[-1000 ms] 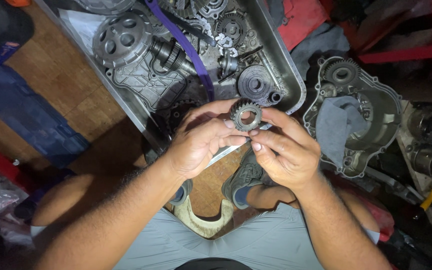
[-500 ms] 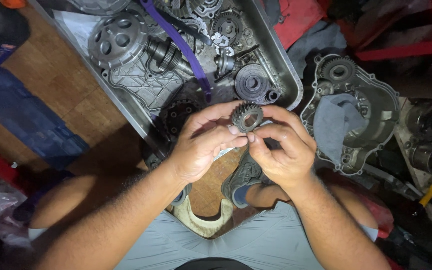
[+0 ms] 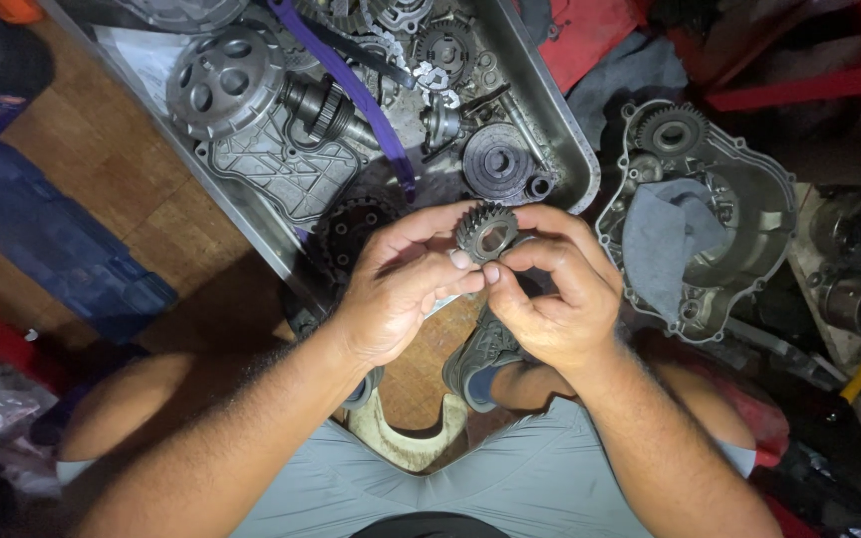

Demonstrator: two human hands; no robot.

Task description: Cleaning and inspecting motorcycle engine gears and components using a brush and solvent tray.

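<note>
Together, left hand (image 3: pixel 401 289) and right hand (image 3: pixel 550 299) pinch a small, dark toothed gear (image 3: pixel 486 232).

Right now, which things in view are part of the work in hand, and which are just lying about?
In hand: small toothed steel gear, pinched between left hand and right hand.

Lying about: grey metal parts tray, round holed clutch plate, purple strap, grey engine cover with blue-grey rag, yellow-handled tool.

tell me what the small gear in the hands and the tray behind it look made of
Gear: looks like steel, dull grey with worn, machined teeth. Tray: seems to be thin sheet metal, silvery, judging by its rolled, faintly shiny rim. Both hedged, the light is dim.
</note>
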